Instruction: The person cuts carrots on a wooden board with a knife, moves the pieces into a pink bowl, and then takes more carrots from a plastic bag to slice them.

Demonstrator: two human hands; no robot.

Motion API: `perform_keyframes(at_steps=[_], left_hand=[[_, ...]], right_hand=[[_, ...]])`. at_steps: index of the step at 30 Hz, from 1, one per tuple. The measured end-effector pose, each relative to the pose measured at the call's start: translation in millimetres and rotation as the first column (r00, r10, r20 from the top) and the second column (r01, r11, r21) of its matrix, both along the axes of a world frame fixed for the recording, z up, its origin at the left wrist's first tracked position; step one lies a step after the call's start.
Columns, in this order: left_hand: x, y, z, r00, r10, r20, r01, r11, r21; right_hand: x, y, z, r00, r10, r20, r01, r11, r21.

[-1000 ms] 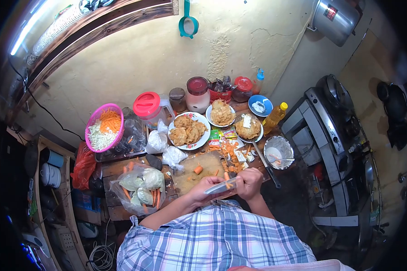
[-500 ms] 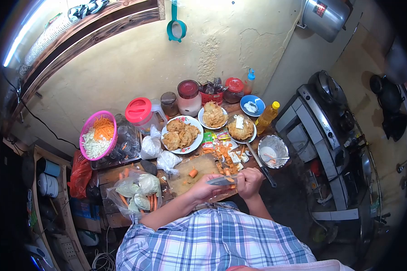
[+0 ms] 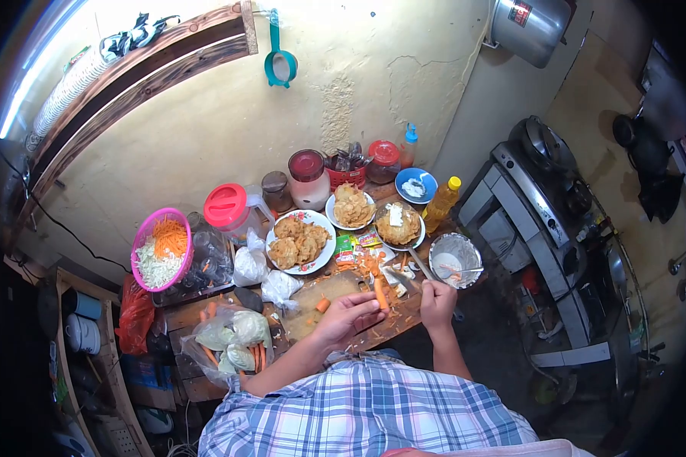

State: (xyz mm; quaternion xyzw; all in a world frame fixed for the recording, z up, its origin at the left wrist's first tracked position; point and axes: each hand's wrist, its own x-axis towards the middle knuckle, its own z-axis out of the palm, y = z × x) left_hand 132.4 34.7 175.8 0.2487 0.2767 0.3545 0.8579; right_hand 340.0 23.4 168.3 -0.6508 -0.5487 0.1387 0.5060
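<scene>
My left hand (image 3: 347, 320) is closed around a peeled carrot (image 3: 381, 294), which stands upright between thumb and fingers. To its right my right hand (image 3: 437, 305) forms a fist around a knife, whose blade (image 3: 407, 277) points left over the peelings and is partly hard to make out. Orange peelings (image 3: 372, 263) lie heaped behind the carrot. Below my left hand is a wooden cutting board (image 3: 306, 314) with a short carrot piece (image 3: 323, 305) on it.
Plates of fritters (image 3: 301, 241) stand behind the board. A pink basket (image 3: 162, 250) holds shredded carrot and cabbage. A plastic bag (image 3: 229, 339) of cabbage and carrots lies left. At right are an oil bottle (image 3: 441, 204), a batter-smeared bowl (image 3: 456, 260) and a stove (image 3: 533, 194).
The knife has come away from the carrot as my right hand moved right. My left hand now holds the carrot more upright. The camera view has shifted slightly.
</scene>
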Motion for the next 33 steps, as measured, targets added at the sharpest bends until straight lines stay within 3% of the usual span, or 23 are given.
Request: perform_keyframes(at_steps=[2,4,5,17,33], left_hand=[[-5.8,2.1,4.8,0.999,0.002,0.043,-0.002,1.000,-0.003],[-9.7,3.3,3.5,0.997,0.066,-0.029,-0.066,0.998,0.014],[-10.7,3.4,5.2,0.997,0.067,-0.029,-0.067,0.998,0.014],[-15.7,-1.4,-2.7,0.989,0.124,0.080,-0.125,0.992,0.012],[-18.7,-8.0,11.4,0.989,-0.026,0.145,0.017,0.998,0.059]], right_hand=[[-4.2,-6.6,12.5,0.999,0.048,0.017,-0.048,0.998,-0.036],[-12.6,-8.0,18.7,0.969,0.189,0.159,-0.215,0.962,0.167],[-11.8,-9.4,15.3,0.949,0.189,0.251,-0.228,0.964,0.137],[-21.4,-3.4,24.2,0.921,0.206,0.330,-0.290,0.930,0.227],[-25.3,-6.7,35.1,0.893,0.228,0.389,-0.344,0.903,0.258]])
